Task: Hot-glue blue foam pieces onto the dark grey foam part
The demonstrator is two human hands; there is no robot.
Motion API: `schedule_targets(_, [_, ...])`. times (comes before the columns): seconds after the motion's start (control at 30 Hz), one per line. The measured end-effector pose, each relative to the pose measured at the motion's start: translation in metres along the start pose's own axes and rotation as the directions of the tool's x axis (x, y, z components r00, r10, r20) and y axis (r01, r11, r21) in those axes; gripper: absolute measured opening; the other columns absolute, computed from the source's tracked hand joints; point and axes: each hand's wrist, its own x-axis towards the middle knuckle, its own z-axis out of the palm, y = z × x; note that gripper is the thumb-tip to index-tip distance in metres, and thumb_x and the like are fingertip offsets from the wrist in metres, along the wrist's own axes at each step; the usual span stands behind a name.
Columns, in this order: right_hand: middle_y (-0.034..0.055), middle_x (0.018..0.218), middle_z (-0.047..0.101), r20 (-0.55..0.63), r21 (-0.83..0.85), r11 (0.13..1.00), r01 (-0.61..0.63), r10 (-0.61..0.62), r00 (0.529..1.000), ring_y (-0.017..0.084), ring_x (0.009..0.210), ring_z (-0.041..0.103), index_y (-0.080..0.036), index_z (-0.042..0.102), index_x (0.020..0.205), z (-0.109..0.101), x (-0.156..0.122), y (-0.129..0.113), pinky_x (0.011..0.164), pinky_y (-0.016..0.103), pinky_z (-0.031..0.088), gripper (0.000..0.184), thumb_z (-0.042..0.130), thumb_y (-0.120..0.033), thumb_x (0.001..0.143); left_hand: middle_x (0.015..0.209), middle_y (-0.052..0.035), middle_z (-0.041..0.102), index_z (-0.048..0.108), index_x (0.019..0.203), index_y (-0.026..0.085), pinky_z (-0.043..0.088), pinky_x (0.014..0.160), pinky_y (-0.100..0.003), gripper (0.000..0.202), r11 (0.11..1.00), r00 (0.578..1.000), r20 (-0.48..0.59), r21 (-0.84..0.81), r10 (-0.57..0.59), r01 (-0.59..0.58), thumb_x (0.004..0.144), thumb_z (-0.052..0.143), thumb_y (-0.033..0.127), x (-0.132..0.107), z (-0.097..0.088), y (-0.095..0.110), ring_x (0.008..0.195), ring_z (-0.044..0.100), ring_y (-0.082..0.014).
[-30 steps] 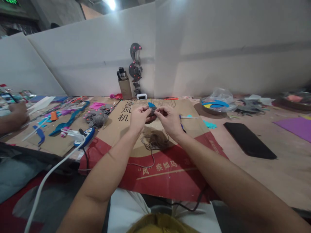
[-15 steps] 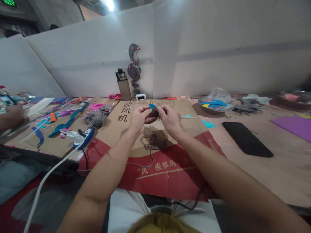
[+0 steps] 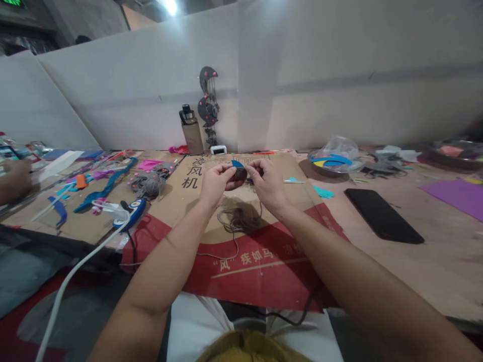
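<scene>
Over the cardboard, my left hand (image 3: 220,182) is closed on a small dark, rounded piece (image 3: 240,174) with a blue pointed piece (image 3: 237,164) showing above it. Just to the right, my right hand (image 3: 264,182) pinches with thumb and forefinger close to the blue tip. What sits between those fingers is too small to make out; a thin grey strand hangs below them. Beneath both hands lies a loose coil of grey cord (image 3: 239,219), its tail running left over the red part of the cardboard (image 3: 264,281).
A bottle (image 3: 192,136) and a hanging string of dark crescents (image 3: 207,108) stand by the white partition. At right are a black phone-like slab (image 3: 383,215), a bowl (image 3: 332,168) and a purple sheet (image 3: 458,196). Left are grey yarn (image 3: 149,183), a blue power strip (image 3: 130,213) and another person's hand (image 3: 15,181).
My right hand has shifted slightly right, leaving a wider gap from the dark piece. The left hand keeps hold of it. The other person's hand at far left has moved slightly left.
</scene>
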Motion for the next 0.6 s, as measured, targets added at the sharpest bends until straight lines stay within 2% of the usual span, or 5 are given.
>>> schedule_targets(0.17, [0.0049,0.083,0.060,-0.016,-0.058,0.997,0.044,-0.045,0.999,0.019,0.082,0.053,-0.022,0.058,0.083,-0.0027,0.0002,-0.0028,0.075,0.034,0.042,0.010,0.055,-0.030,0.087,0.079,-0.0043,0.068,0.062,0.079,0.013,0.060,0.069,-0.033,0.012,1.000,1.000,0.017,0.023,0.007,-0.008,0.074,0.072,0.019,-0.0002,-0.0005,-0.0012,0.070,0.067,-0.0146])
schedule_targets(0.6, [0.0053,0.085,0.060,-0.001,-0.037,0.999,0.010,-0.010,1.000,0.017,0.076,0.053,-0.020,0.062,0.083,-0.0018,0.0029,0.0004,0.073,0.033,0.042,0.013,0.055,-0.030,0.087,0.076,-0.0036,0.067,0.062,0.074,0.013,0.060,0.066,-0.031,0.012,0.999,0.999,0.042,0.043,0.008,-0.010,0.070,0.072,0.019,-0.0029,0.0008,0.0006,0.070,0.066,-0.0146])
